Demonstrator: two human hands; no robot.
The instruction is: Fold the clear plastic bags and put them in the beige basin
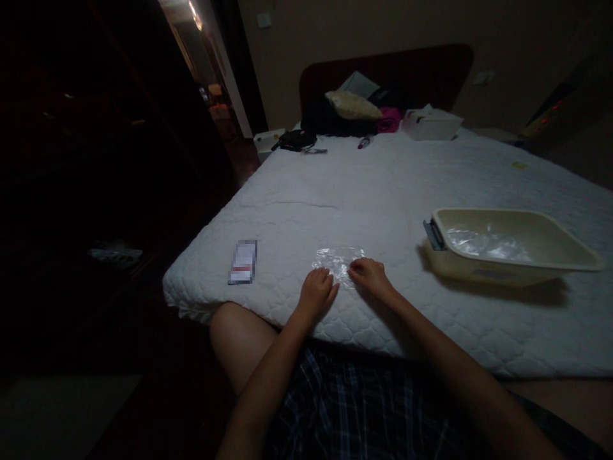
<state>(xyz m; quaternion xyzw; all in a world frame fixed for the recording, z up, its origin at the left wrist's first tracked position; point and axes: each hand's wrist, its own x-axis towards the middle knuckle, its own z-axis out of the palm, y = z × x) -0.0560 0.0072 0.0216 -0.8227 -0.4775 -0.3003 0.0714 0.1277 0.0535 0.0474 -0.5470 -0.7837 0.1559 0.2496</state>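
A small clear plastic bag (339,259) lies flat on the white quilted bed cover, shiny with creases. My left hand (318,291) rests on its near left edge, fingers slightly bent and lying on the plastic, thumb apart. At the bag's right edge, my right hand (370,276) has thumb and fingertips closed in a pinch on the plastic. To the right stands a cream plastic bin (498,271) with a grey handle clip, and more clear plastic (488,244) lies inside it.
A phone (243,262) with a blurred screen lies on the left of the bed (297,223). Toward the headboard are a white box (431,123), a light pillow-like bundle (354,105), dark cloth and a pink roll (389,119). The bed's left edge drops to a dark floor.
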